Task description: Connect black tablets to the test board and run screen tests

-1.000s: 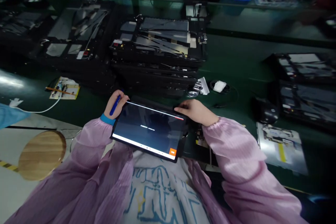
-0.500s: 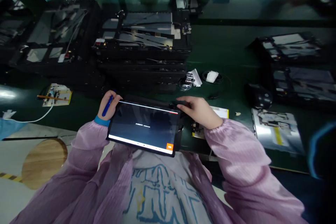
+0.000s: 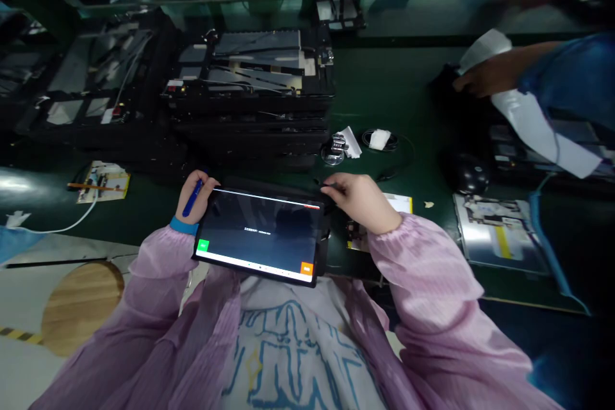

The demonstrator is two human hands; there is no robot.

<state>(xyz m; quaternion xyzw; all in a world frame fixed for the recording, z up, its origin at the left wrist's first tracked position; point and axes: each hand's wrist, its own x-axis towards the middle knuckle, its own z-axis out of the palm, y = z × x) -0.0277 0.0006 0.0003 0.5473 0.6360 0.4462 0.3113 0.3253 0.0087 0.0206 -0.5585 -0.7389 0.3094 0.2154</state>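
A tablet with a lit dark screen lies tilted in front of my chest. Its screen has a green box at lower left and an orange box at lower right. My left hand is closed on its upper left edge, with a blue pen held between the fingers. Beyond the upper right corner, my right hand is closed in a pinch. Something small and dark shows at those fingertips, too small to name. Below the right wrist, a circuit board is partly covered by the sleeve.
Stacks of opened device housings stand behind the tablet. A coiled cable and a small clear-and-metal item lie beyond my right hand. At right, another person's hand holds white sheet material near a black mouse.
A green box has appeared on the tablet screen. My right fingers have closed from apart into a pinch. Another person's arm has come in from the right with white sheet material.
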